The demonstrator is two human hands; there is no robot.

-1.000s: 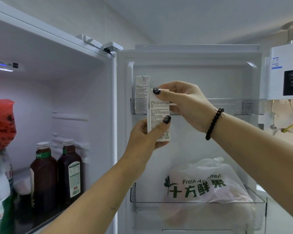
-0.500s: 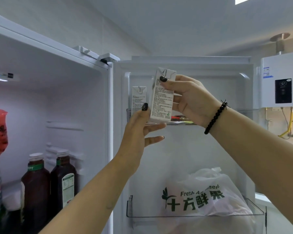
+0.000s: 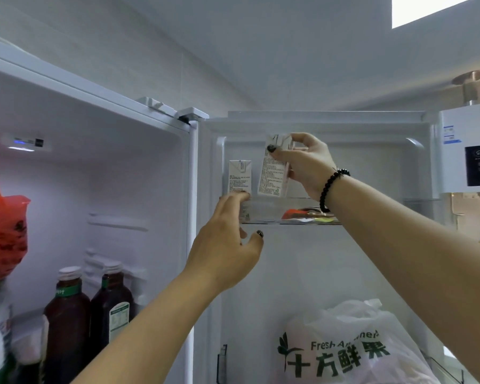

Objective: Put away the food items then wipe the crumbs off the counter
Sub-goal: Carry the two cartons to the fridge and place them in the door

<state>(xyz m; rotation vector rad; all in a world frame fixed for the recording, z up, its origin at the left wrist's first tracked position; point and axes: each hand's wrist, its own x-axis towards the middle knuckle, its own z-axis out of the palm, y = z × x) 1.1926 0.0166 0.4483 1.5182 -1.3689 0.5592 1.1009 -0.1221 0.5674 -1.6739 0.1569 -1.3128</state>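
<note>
Since half a second ago left hand [image 3: 225, 245] released the small white printed drink carton [image 3: 272, 173], fingers now loose at the clear top door shelf [image 3: 263, 214]; right hand [image 3: 306, 164] alone pinches it, lowering beside the matching upright carton [image 3: 239, 176].

The carton [image 3: 273, 167] held up at the fridge door is white with fine dark print, as is the second carton [image 3: 239, 176] just left of it. The fingernails [image 3: 271, 148] are painted black (glossy), and a black beaded bracelet [image 3: 330, 187] circles the wrist. On the far left hangs a red bag [image 3: 3, 231]. Two dark brown bottles [image 3: 67, 322] have white caps and green-and-white labels. The white plastic bag [image 3: 352, 345] low in the door carries green lettering and a green leaf mark.
</note>
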